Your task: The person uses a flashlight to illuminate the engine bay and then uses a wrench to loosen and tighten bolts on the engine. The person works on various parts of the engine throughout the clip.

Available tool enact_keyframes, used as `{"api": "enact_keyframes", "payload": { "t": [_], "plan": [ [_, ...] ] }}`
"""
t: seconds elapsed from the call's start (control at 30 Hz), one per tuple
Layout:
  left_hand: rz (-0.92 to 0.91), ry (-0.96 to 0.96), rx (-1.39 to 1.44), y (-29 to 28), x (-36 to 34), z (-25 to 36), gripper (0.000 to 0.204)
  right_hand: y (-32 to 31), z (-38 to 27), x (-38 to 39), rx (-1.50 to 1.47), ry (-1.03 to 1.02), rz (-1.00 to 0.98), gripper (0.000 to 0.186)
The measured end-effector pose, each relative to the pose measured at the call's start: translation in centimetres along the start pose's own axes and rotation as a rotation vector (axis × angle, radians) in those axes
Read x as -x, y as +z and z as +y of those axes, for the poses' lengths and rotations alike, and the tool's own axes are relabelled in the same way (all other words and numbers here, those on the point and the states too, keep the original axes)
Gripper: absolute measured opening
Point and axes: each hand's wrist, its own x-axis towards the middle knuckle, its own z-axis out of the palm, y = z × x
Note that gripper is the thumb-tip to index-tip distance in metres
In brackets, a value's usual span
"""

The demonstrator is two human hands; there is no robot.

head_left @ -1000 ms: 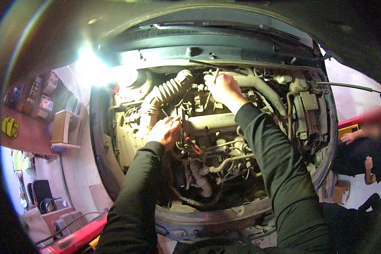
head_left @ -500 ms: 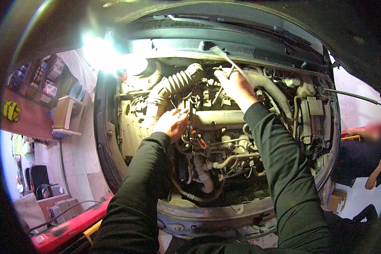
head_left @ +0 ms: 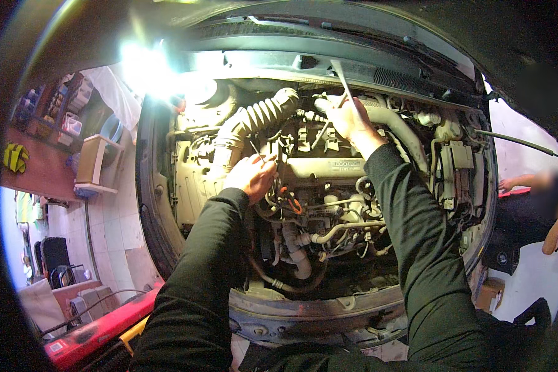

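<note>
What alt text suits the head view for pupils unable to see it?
A person's right hand grips a pale bar over a car engine while the left hand holds a thin dark rod near a ribbed hose. A bright light shines at upper left.

Light source point(head_left: 147, 68): white glare, upper left of engine point(head_left: 326, 168) | engine top: brightly lit | below engine: deep shadow | far around engine: fisheye bending, blackened rim | far left of engine: violet fringe | right of engine: person's head point(head_left: 555, 193) blurred | engine detail: fairly sharp
</note>
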Motion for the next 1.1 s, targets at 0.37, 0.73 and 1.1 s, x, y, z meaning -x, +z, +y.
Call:
{"api": "enact_keyframes", "payload": {
  "t": [0.37, 0.73, 1.1],
  "plan": [
    [0.036, 0.027, 0.001, 1.0, 0.5, -1.1, 0.037, -0.1, -0.5, 1.7, -0.140, -0.181, 0.153, 0.033],
    [-0.275, -0.149, -0.075, 1.9, -0.4, -2.6, 0.028, -16.6, 1.5, 21.2, -0.262, -0.036, 0.285, 0.036],
    [-0.133, 0.056, -0.126, 2.7, 0.1, -3.1, 0.049, -6.3, 17.1, 60.1, -0.955, 1.200, 0.485, 0.029]
  ]
}}
